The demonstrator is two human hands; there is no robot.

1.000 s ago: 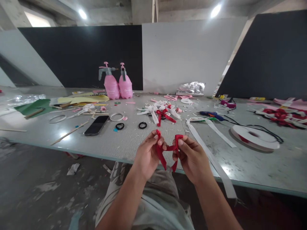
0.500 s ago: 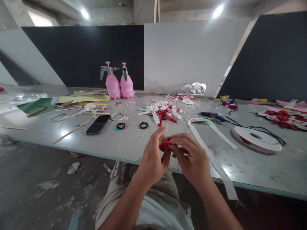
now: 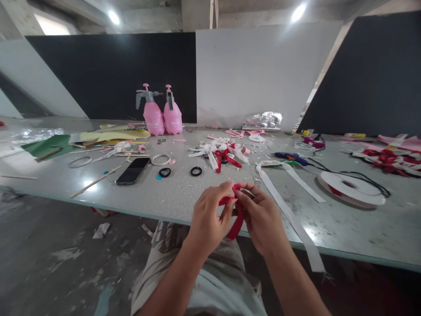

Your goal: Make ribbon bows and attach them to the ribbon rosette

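Between my two hands, above the table's front edge, is a red ribbon [image 3: 235, 227]. My left hand [image 3: 210, 215] pinches a folded part of it between thumb and fingers. My right hand [image 3: 263, 215] grips the ribbon close to the left fingertips, and one tail hangs down between the hands. Part of the folded ribbon is hidden by the fingers. Just beyond my hands lies a pile of white ribbon bows [image 3: 213, 148] with a red bow [image 3: 226, 158] on top.
Right of my hands, a long white ribbon [image 3: 292, 215] hangs over the table edge. Beyond it are a glue gun [image 3: 291, 157] and a ribbon spool [image 3: 355, 186]. To the left lie a phone [image 3: 133, 171] and black rings [image 3: 196, 171]; pink spray bottles [image 3: 154, 117] stand behind.
The red ribbon, mostly covered by my fingers before, now shows a loop and a hanging tail. My left index finger has bent down from its raised position onto the ribbon.
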